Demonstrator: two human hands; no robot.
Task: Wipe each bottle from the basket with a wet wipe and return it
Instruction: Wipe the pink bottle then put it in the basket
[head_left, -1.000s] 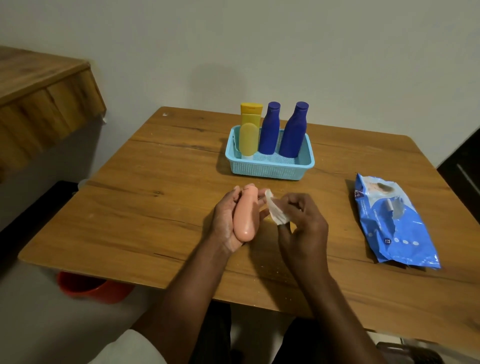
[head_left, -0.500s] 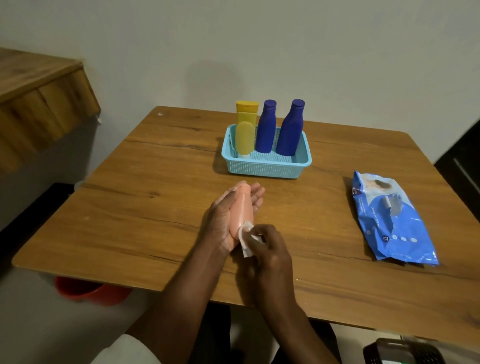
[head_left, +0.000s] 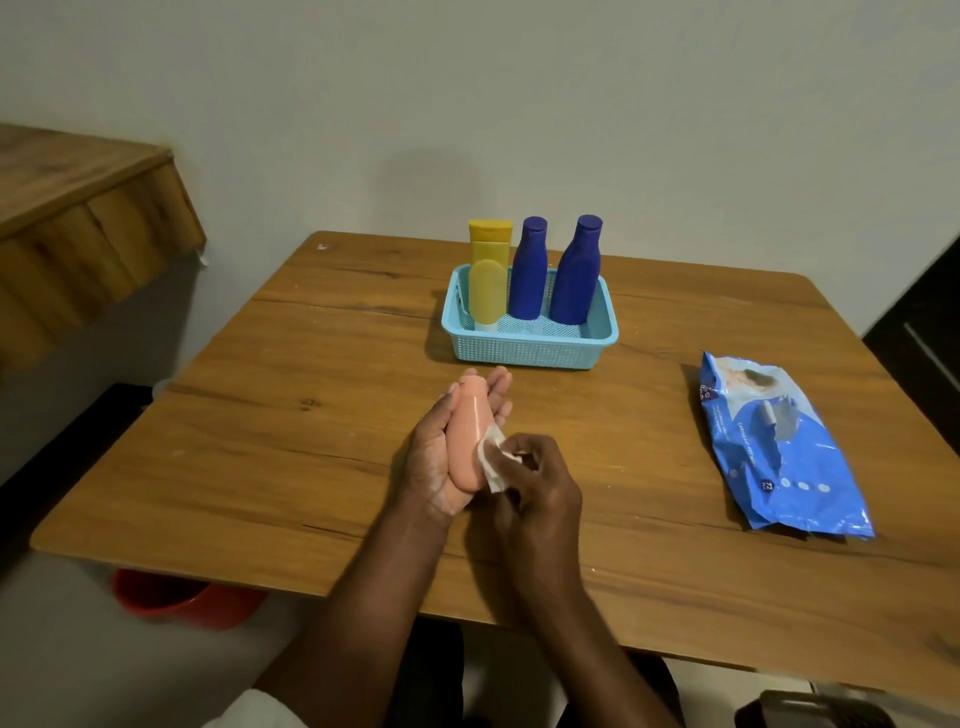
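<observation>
Over table (head_left: 270, 415) center, head view: left hand (head_left: 441, 457) cradles peach bottle (head_left: 467, 436), fingers loosely curled around it; right hand (head_left: 540, 483) pinches wipe (head_left: 491, 457) against the bottle's right side. Behind them, basket (head_left: 530, 348) holds yellow bottle (head_left: 488, 280) and two blue bottles (head_left: 529, 270) upright; wipe pack (head_left: 779, 447) lies well right.

My worktop (head_left: 322, 415) is matt grained wood, the basket (head_left: 530, 353) perforated plastic, the peach bottle (head_left: 465, 436) I hold smooth plastic, the wipe pack (head_left: 779, 457) glossy crinkled film.
</observation>
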